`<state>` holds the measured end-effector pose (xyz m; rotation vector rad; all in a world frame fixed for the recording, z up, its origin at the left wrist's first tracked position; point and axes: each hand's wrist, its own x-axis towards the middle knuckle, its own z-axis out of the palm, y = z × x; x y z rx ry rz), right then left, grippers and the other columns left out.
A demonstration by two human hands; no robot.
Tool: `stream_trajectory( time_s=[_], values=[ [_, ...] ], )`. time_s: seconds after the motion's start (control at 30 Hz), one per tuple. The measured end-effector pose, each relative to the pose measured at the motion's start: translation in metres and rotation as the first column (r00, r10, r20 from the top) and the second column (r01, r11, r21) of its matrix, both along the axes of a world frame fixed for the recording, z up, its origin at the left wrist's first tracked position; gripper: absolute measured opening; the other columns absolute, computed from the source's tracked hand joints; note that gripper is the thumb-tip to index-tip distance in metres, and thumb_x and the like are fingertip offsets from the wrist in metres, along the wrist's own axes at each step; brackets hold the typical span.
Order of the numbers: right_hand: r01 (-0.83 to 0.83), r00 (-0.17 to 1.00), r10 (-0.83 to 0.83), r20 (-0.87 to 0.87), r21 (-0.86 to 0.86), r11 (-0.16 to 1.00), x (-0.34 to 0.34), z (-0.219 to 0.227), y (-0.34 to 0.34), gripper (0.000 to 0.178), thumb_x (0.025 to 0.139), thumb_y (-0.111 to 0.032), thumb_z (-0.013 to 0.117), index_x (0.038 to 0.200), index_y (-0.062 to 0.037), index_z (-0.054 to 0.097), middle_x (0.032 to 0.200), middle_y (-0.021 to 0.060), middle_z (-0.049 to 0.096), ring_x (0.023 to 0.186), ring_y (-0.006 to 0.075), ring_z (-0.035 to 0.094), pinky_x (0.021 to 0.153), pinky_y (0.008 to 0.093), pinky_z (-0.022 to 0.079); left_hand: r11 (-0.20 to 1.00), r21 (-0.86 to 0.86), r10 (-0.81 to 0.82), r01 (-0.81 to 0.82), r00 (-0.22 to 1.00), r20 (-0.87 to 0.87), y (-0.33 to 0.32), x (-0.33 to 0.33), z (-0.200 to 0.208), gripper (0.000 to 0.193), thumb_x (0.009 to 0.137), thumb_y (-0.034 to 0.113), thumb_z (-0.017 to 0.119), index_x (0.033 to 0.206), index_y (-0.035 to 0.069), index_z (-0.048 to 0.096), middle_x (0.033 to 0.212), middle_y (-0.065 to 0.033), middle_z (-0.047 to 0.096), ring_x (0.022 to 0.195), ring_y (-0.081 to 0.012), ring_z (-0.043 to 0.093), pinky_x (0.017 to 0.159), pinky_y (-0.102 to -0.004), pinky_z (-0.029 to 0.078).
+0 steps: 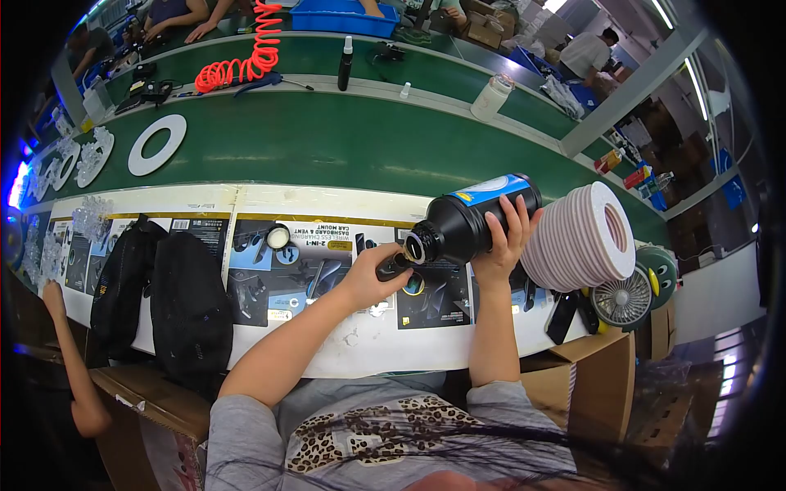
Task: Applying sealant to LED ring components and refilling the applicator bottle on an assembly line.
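My right hand (pixel 505 237) grips a black bottle (pixel 471 219) with a blue label, tilted on its side with its open mouth facing left. My left hand (pixel 375 278) holds a small black cap (pixel 394 266) just below and left of the bottle's mouth. Both hands hover over printed sheets (pixel 278 270) laid on the near edge of the workbench.
A stack of white foam rings (pixel 583 237) and a small fan (pixel 624 301) stand to the right. Two black pouches (pixel 164 299) lie at left. A green conveyor belt (pixel 327 147) carries a white ring (pixel 158 144). Beyond are a red coiled hose (pixel 250 53), a white bottle (pixel 490 98), other people.
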<state>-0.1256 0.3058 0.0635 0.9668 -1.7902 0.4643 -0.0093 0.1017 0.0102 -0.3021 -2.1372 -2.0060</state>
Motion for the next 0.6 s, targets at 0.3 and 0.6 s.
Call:
stream_trajectory(
  time_s=[0.3,0.6],
  values=[
    [0.001,1.0,-0.001,0.003,0.009,1.0,-0.0002,0.0,0.0009,0.055,0.073,-0.024,0.078,0.121,-0.0216,0.051,0.134,0.0093,0.053,0.133,0.0355,0.04,0.114,0.0618,0.012,1.0,0.008,0.006,-0.006,1.0,0.003,0.0008,-0.0002,-0.0002,0.022,0.079,0.011,0.068,0.097,0.0,0.062,0.08,-0.0107,0.062,0.071,-0.0166,0.057,0.069,-0.0289,0.046],
    [0.004,1.0,-0.004,-0.006,0.004,1.0,0.0,0.0004,0.0002,0.055,0.073,-0.024,0.077,0.121,-0.0211,0.051,0.134,0.0095,0.052,0.133,0.0357,0.04,0.114,0.0622,0.013,1.0,-0.018,0.014,-0.014,1.0,0.017,0.0001,-0.0001,0.0004,0.021,0.079,0.011,0.069,0.094,0.0,0.061,0.077,-0.0102,0.06,0.069,-0.0165,0.055,0.067,-0.0293,0.045]
  ],
)
